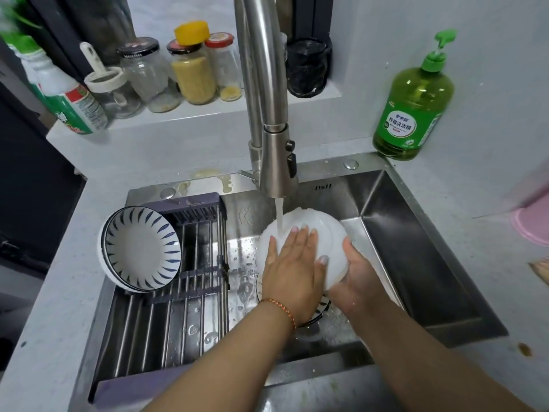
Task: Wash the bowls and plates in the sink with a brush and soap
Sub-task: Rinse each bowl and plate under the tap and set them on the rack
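Round white plate (322, 230) held over the stainless steel sink (416, 248), tilted, face toward the person, top edge under the running chrome faucet (269, 114). Left hand (292, 263) lies flat on its face, fingers straight and pointing up. Right hand (353, 275) grips the right rim, thumb curled over. Blue-striped white bowl (139, 248) stands on edge on the drying rack (178, 307), left.
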Motion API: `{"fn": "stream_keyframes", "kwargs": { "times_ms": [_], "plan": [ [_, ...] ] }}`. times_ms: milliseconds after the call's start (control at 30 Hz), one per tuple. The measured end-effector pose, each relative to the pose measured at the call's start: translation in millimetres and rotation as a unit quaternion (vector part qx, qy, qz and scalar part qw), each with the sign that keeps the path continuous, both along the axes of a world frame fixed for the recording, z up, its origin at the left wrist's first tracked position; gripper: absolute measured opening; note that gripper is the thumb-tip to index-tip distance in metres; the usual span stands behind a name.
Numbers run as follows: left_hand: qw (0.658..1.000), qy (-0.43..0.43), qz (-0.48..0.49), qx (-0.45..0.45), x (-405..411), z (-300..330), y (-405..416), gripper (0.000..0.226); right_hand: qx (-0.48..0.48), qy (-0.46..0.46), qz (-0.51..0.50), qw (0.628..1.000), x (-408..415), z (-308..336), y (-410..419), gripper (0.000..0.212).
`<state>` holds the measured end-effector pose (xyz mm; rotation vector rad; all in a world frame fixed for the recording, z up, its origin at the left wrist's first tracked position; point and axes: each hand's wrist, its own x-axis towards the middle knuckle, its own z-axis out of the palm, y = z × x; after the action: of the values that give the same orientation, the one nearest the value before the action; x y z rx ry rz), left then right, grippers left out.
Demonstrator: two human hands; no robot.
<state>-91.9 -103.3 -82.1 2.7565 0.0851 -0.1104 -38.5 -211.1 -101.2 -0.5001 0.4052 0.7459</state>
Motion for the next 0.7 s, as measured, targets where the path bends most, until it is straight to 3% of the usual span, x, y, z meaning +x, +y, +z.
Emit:
{"fn": "stream_keyframes", "kwargs": {
  "times_ms": [67, 233, 400, 600, 700],
  "plan": [
    [1.0, 0.029, 0.012, -0.002, 13.0, 3.0, 3.1, 0.058, -0.003, -0.024, 0.027, 0.999, -5.8, 1.2, 4.2, 0.058],
    [0.998, 0.035, 0.051, -0.028, 44.3, 9.1, 11.4, 0.057, -0.002, -0.038, 0.052, 0.998, -13.0, 6.8, 16.5, 0.059],
    [0.996, 0.009, 0.084, 0.022, 60.5, 17.2, 24.4, 0.05, -0.034, -0.056, 0.041, 0.997, -14.8, 7.8, 14.5, 0.049],
    [0.991, 0.005, 0.131, -0.023, 58.3, 38.6, 41.5, 0.045, -0.042, -0.069, 0.033, 0.996, -11.2, 13.6, 8.1, 0.056],
    [0.987, 0.04, 0.143, -0.056, 56.4, 29.5, 52.6, 0.031, -0.029, -0.063, 0.023, 0.997, -3.6, 13.7, 2.4, 0.068]
  ]
}}
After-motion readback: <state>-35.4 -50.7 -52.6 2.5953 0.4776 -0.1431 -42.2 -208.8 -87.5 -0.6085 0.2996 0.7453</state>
